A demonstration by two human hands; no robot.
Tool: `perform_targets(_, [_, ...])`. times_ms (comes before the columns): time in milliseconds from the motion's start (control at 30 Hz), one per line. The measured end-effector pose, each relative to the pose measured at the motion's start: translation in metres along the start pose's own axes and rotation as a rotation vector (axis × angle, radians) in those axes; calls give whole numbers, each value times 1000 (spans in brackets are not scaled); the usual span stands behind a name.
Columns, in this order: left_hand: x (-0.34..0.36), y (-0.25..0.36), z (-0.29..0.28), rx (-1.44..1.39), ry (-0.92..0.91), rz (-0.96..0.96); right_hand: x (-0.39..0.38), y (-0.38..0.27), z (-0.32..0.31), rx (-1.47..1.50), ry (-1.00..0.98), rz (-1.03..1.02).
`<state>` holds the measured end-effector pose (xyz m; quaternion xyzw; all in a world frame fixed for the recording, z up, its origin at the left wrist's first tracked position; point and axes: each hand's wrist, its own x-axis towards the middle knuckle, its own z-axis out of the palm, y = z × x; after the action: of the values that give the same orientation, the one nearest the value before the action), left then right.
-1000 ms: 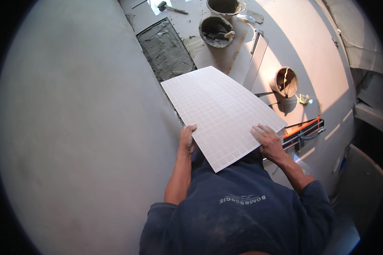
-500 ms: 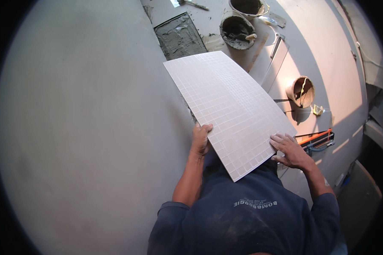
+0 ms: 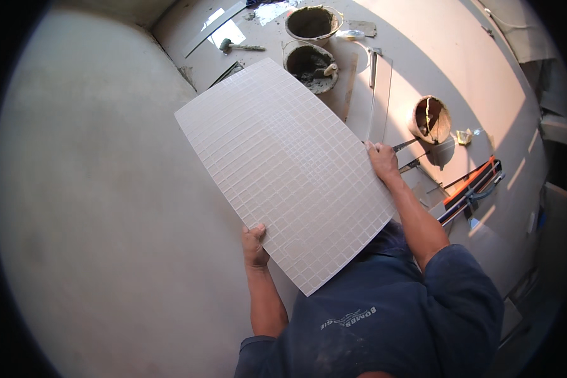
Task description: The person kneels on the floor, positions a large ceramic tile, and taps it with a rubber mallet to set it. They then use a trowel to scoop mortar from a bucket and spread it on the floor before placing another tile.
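The left hand (image 3: pixel 254 242) grips the left long edge of a large, pale rectangular tile (image 3: pixel 290 170), its thumb on the upper face and its other fingers mostly hidden below. The right hand (image 3: pixel 383 160) is closed on the opposite long edge, farther from the body; how its fingers sit underneath cannot be seen. The tile spans the gap between the two hands and reaches well past them at its far end, its raised grid pattern facing up and its nearest corner in front of the navy T-shirt (image 3: pixel 384 340), between the forearms. To the left of the left hand stretches a smooth grey wall (image 3: pixel 126 189). Ahead of the right hand and to its left, a bucket (image 3: pixel 326 87) with a pale-handled tool (image 3: pixel 329 70) in it stands on the floor (image 3: pixel 479 82), a second bucket (image 3: pixel 324 38) just behind it. Farther left, past the tile's far end, lies a mallet (image 3: pixel 227 45). To the right of the right hand sits a smaller bucket (image 3: pixel 414 120), and nearer the body, a long orange-and-black tool (image 3: pixel 469 183).
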<state>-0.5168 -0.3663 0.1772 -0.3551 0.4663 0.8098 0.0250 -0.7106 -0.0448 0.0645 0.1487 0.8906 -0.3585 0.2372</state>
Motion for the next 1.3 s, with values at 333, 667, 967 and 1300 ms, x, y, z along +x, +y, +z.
perform_targets(333, [27, -40, -15, -190, -34, -57, -13, -58, -59, -107, 142, -49])
perform_targets(667, [35, -62, -17, -222, 53, 43, -35, -75, -68, -78, 257, -143])
perform_targets(967, [32, -43, -10, -250, 48, 74, -29, -86, -68, -142, 291, -198])
perform_targets(1300, [11, 43, 18, -322, -175, 135, -9, -78, -57, -64, 251, -285])
